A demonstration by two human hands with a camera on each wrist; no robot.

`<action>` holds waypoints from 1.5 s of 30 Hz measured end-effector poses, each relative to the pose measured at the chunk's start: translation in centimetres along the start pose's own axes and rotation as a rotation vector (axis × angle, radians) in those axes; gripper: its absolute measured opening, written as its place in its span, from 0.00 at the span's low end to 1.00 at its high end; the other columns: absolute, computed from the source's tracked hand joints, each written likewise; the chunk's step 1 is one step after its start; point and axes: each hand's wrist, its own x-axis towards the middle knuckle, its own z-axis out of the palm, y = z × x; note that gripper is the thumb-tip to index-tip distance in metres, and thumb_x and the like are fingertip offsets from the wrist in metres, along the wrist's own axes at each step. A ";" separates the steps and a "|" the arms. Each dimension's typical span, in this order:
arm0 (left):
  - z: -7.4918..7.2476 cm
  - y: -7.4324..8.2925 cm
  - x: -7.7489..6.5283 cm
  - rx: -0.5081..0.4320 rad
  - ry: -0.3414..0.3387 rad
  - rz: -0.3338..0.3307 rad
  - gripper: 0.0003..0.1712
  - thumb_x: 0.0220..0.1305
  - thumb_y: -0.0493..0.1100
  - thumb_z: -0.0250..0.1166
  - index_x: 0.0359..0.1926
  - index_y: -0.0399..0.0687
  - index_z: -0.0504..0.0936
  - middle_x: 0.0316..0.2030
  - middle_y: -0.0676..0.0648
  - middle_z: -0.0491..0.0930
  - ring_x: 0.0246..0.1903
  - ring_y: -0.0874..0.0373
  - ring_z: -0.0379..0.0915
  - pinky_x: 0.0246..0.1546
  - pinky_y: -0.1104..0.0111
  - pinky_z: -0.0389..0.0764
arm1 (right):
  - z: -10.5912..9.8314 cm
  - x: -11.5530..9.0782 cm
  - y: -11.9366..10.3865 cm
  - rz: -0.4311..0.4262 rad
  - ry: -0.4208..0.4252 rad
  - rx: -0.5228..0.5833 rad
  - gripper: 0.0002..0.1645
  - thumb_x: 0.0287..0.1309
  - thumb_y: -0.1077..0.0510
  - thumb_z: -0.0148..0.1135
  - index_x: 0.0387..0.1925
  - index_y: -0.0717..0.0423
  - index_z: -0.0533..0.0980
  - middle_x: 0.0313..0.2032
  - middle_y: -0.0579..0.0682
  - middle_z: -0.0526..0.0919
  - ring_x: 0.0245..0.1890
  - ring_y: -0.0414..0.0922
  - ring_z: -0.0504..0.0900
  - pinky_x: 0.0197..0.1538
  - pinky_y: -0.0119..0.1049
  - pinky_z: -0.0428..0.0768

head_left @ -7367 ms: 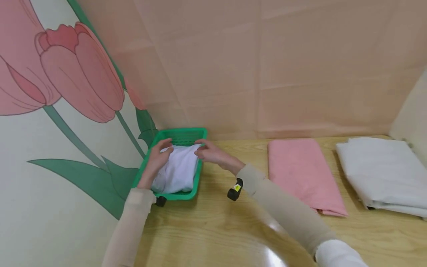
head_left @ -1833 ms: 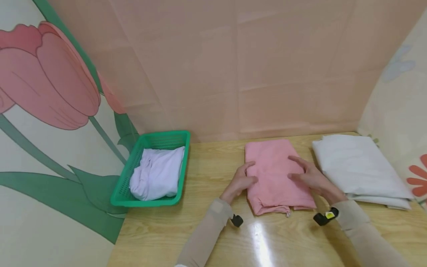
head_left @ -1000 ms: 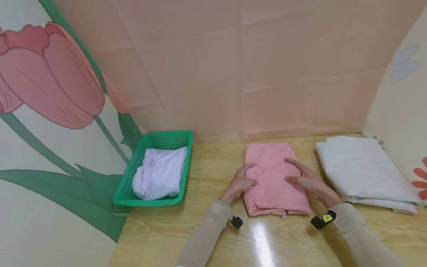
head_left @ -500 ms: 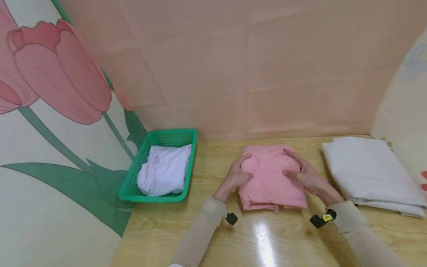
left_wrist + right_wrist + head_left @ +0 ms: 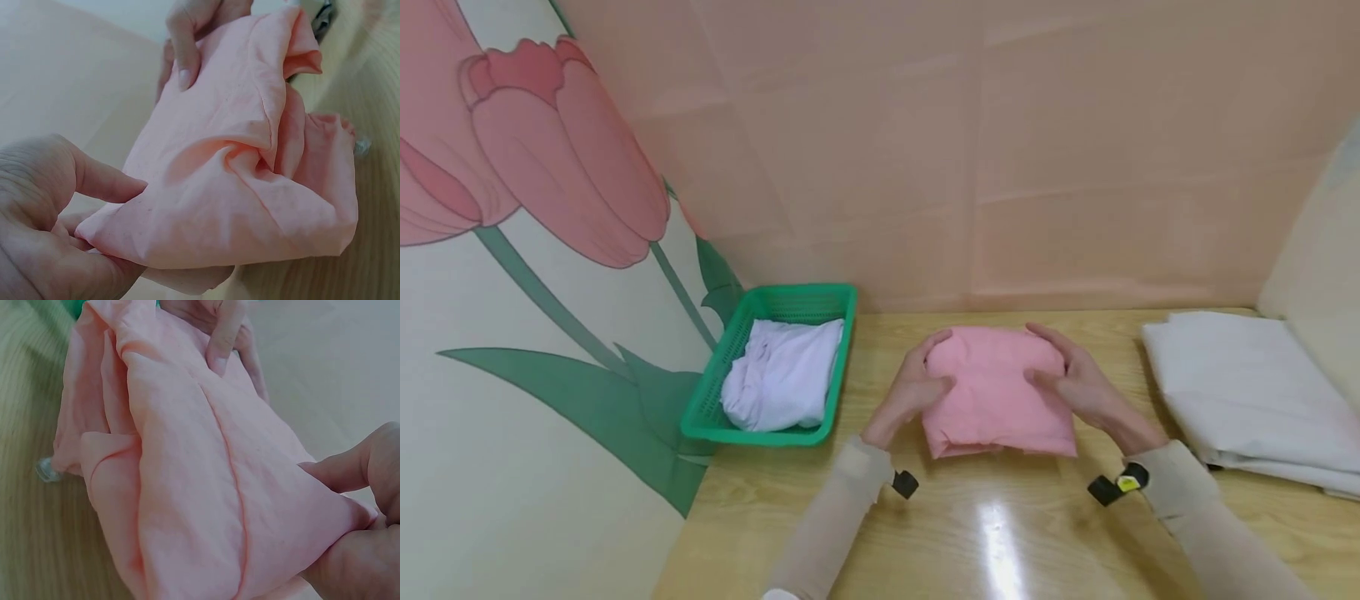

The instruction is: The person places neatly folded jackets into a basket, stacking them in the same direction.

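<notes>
A folded pink cloth is held up by its two sides in the head view, its near edge hanging over the wooden table. My left hand grips its left side, thumb on top and fingers underneath. On the right side my right hand grips it the same way. The left wrist view shows the pink cloth in loose layers, with the left thumb pressing its corner. In the right wrist view the right thumb and fingers pinch the other corner, and a small clear piece hangs from the cloth's lower edge.
A green plastic basket with a folded pale lilac cloth stands at the left, beside the tulip-patterned wall. A folded white cloth lies on the table's right. A pinkish-brown sheet hangs behind the table.
Both hands have gone from the basket to the pink cloth, gripped its sides and lifted it, tipping its far part back. The view has turned slightly left in the last second.
</notes>
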 end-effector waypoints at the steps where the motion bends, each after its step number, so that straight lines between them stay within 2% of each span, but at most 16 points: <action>1: -0.3 0.2 -0.1 0.011 0.006 -0.002 0.49 0.58 0.22 0.65 0.78 0.58 0.72 0.78 0.43 0.67 0.76 0.44 0.62 0.76 0.45 0.67 | 0.2 0.2 -0.3 -0.001 -0.002 0.001 0.49 0.74 0.64 0.64 0.86 0.51 0.50 0.76 0.69 0.63 0.43 0.41 0.81 0.40 0.35 0.85; 5: -1.5 1.0 -0.5 0.050 0.039 -0.013 0.47 0.61 0.24 0.66 0.77 0.63 0.73 0.79 0.45 0.67 0.76 0.46 0.62 0.76 0.45 0.66 | 0.8 0.9 -1.6 -0.011 -0.014 -0.002 0.48 0.74 0.64 0.64 0.86 0.50 0.51 0.72 0.69 0.67 0.37 0.42 0.82 0.36 0.36 0.84; 9: -2.8 1.7 -0.8 0.048 0.052 -0.006 0.47 0.62 0.24 0.66 0.77 0.64 0.72 0.79 0.46 0.65 0.75 0.46 0.62 0.75 0.45 0.68 | 1.5 1.7 -2.7 -0.040 -0.017 -0.027 0.47 0.74 0.64 0.63 0.86 0.51 0.53 0.67 0.69 0.71 0.33 0.42 0.80 0.35 0.35 0.82; 15: -5.0 2.8 -1.4 0.056 0.056 0.059 0.47 0.62 0.25 0.65 0.79 0.60 0.70 0.79 0.45 0.64 0.74 0.46 0.62 0.77 0.46 0.65 | 2.9 3.0 -4.4 -0.080 -0.012 -0.048 0.47 0.73 0.64 0.64 0.85 0.49 0.55 0.70 0.68 0.69 0.40 0.44 0.81 0.39 0.34 0.84; 19: -6.2 3.1 -1.6 0.067 0.073 0.108 0.48 0.60 0.24 0.64 0.79 0.56 0.69 0.78 0.43 0.66 0.71 0.47 0.64 0.75 0.49 0.67 | 3.6 3.7 -5.4 -0.092 -0.019 -0.035 0.47 0.73 0.65 0.64 0.85 0.47 0.55 0.72 0.67 0.68 0.46 0.46 0.81 0.42 0.34 0.85; 26: -8.1 3.9 -1.8 0.054 0.109 0.150 0.49 0.56 0.22 0.64 0.78 0.52 0.71 0.78 0.42 0.66 0.71 0.47 0.64 0.73 0.51 0.69 | 4.8 4.8 -7.1 -0.099 -0.042 -0.008 0.48 0.72 0.66 0.64 0.85 0.48 0.54 0.72 0.68 0.68 0.47 0.51 0.82 0.42 0.36 0.86; 31: -9.6 4.8 -1.8 0.064 0.112 0.188 0.48 0.56 0.22 0.64 0.78 0.48 0.70 0.80 0.46 0.64 0.74 0.50 0.61 0.74 0.54 0.66 | 5.5 5.9 -8.3 -0.127 -0.054 -0.004 0.47 0.72 0.67 0.63 0.85 0.47 0.56 0.73 0.67 0.67 0.50 0.55 0.81 0.44 0.35 0.86; 39: -12.4 5.6 -2.1 0.019 0.108 0.169 0.50 0.56 0.21 0.64 0.79 0.54 0.69 0.77 0.45 0.64 0.66 0.51 0.63 0.67 0.57 0.70 | 6.9 7.6 -9.9 -0.209 -0.073 -0.012 0.47 0.69 0.70 0.64 0.84 0.51 0.58 0.72 0.66 0.69 0.54 0.58 0.79 0.45 0.33 0.85; 45: -14.2 6.0 -2.5 0.018 0.114 0.182 0.51 0.57 0.19 0.63 0.80 0.53 0.68 0.78 0.44 0.62 0.68 0.51 0.62 0.69 0.57 0.69 | 8.1 8.6 -11.0 -0.241 -0.103 -0.023 0.48 0.69 0.69 0.64 0.85 0.51 0.56 0.75 0.65 0.67 0.63 0.59 0.76 0.51 0.29 0.81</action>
